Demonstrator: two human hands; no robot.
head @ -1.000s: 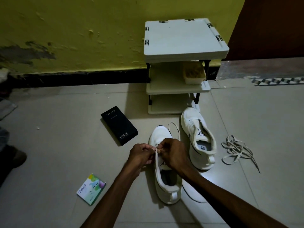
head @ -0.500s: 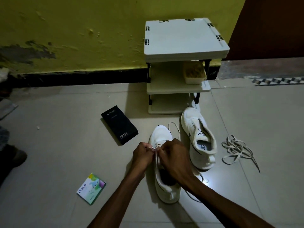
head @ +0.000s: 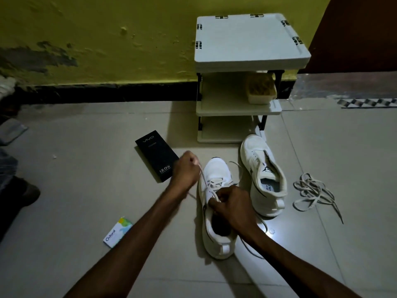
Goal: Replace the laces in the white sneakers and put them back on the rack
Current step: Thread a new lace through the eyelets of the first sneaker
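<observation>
White lace (head: 205,181), taut between the near sneaker (head: 214,168) and the left hand (head: 185,171), whose fingers pinch it; the right hand (head: 233,209) pinches the same lace at the eyelets.

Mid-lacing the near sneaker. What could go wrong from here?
1. Left hand pulls the lace sideways; if the right hand slips, the near sneaker may skid toward the black box.
2. The loose laces beside the second sneaker look tangled and may knot when picked up.
</observation>
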